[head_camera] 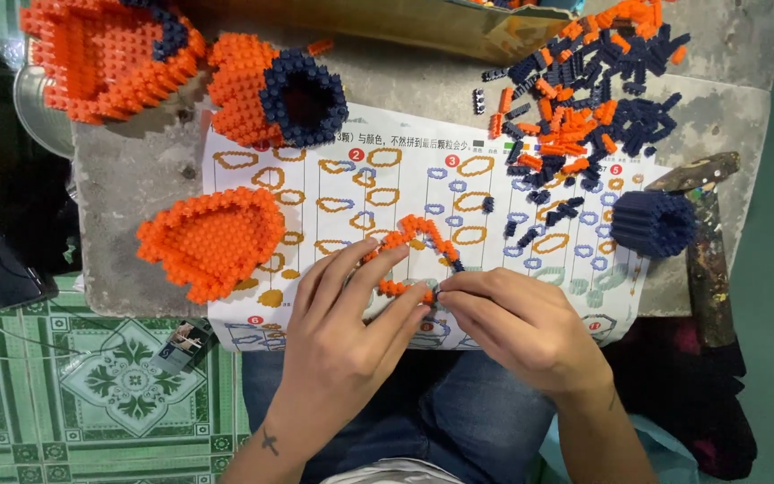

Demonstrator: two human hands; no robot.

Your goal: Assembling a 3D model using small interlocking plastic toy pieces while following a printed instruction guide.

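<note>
left hand (347, 309): your fingers are spread and laid over the left side of the orange brick ring (414, 255), index and middle tips pressing it flat onto the sheet; this looks like bracing so the loop does not skate.
right hand (517, 318): your fingertips are pinched together on the ring's lower end, where a dark blue piece sits; whether a loose brick is between them, you cannot tell.
orange brick ring: a thin open loop, one brick high, lying flat near the front edge of the tabletop, just ahead of your lap. its long axis runs roughly from the front-left toward the back-right, and the open gap sits at the front, between your two hands.
instruction sheet (333, 193): spread under the ring, its printed outlines right beside the work, likely so you can match shape to drawing.
orange shell (212, 242): resting at the sheet's left edge, hollow side up, apart from your hands.
orange and blue tube (279, 94): on its side at the back left, its dark mouth facing the front right.
blue cylinder (654, 222): at the right edge.
loose bricks (584, 99): heaped at the back right corner, within reach of your right hand.
</note>
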